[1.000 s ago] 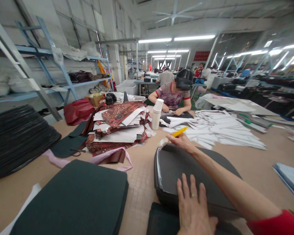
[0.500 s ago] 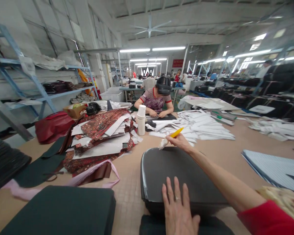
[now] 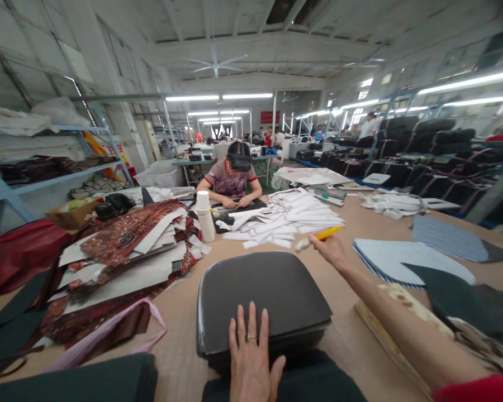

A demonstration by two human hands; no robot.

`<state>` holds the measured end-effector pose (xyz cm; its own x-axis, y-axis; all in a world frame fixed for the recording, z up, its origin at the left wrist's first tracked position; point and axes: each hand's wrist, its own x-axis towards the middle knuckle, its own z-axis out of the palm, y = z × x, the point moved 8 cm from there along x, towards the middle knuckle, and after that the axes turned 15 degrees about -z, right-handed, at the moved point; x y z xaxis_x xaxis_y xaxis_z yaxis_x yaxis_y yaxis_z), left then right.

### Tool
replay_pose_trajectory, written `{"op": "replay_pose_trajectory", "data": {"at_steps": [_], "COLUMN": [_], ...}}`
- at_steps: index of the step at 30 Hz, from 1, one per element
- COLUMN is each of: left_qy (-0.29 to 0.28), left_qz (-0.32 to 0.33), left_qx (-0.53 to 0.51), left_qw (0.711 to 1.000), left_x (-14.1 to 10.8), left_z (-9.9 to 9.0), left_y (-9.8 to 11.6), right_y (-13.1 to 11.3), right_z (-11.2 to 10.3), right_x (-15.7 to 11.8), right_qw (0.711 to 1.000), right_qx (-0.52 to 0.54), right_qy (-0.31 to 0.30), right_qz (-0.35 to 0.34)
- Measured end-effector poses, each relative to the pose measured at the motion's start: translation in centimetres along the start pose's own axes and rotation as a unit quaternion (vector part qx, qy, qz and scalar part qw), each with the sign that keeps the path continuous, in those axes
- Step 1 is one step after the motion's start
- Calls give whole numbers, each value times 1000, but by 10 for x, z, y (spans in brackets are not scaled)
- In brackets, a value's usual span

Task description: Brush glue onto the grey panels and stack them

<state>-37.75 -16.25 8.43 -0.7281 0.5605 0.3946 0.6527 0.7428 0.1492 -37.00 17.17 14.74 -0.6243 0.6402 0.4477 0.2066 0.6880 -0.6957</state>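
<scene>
My left hand (image 3: 252,357) lies with fingers spread on the near part of a stack of dark grey panels (image 3: 272,285), a ring on one finger. A whitish coat runs along the stack's left edge. My right hand (image 3: 332,250) is closed round the yellow handle of a brush (image 3: 328,233). The brush's pale, clumped bristles point left, just beyond the stack's far right corner; whether they touch anything I cannot tell. Dark green fabric (image 3: 318,379) lies at the near side, under or against the stack.
Patterned red-brown pieces (image 3: 126,234) are heaped at left, beside a white bottle (image 3: 205,218). White strips (image 3: 289,215) spread in front of a co-worker (image 3: 230,178). Striped blue pieces (image 3: 385,251) and a wooden board (image 3: 389,346) lie at right. A dark green stack (image 3: 79,379) sits near left.
My view has turned right. The brush in my right hand has moved rightward along the stack's far edge to beyond its corner. My left hand stays flat on the stack.
</scene>
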Motion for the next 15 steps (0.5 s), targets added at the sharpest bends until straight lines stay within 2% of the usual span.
{"op": "replay_pose_trajectory", "data": {"at_steps": [4, 6, 10, 15], "left_qy": [24, 24, 6, -45], "left_qz": [16, 19, 18, 2], "left_qx": [27, 37, 41, 14], "left_qw": [999, 999, 999, 999], "left_x": [2, 2, 2, 2], "left_z": [-5, -6, -8, -6], "left_y": [0, 2, 3, 4], "right_y": [-13, -16, -22, -39], "right_z": [10, 6, -17, -54], "right_x": [-12, -24, -63, -139], "right_qw": [999, 999, 998, 996], "right_qx": [3, -10, -26, -50], "right_qy": [-14, -13, -19, -27], "right_qz": [-34, -42, -53, -74]}}
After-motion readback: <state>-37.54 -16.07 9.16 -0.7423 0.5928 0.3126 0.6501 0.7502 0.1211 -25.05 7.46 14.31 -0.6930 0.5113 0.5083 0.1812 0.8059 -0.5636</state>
